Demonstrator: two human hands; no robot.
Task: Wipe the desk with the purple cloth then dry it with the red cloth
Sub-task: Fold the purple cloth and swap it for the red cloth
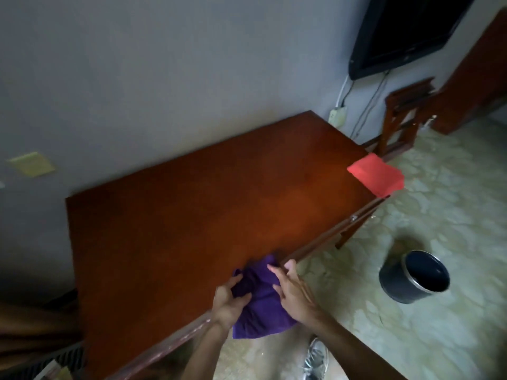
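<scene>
The purple cloth (pixel 260 303) lies bunched over the near edge of the brown wooden desk (pixel 208 204), with part of it hanging off the edge. My left hand (pixel 229 301) grips its left side, fingers curled into the fabric. My right hand (pixel 292 293) holds its right side, fingers stretched forward along the desk edge. The red cloth (pixel 377 174) rests folded on the desk's far right corner, partly overhanging it.
The desk stands against a grey wall. A dark round bin (pixel 414 277) sits on the tiled floor to the right. A wooden stool (pixel 406 116) and a wall-mounted TV (pixel 406 31) are beyond the desk. My shoe (pixel 315 360) shows below.
</scene>
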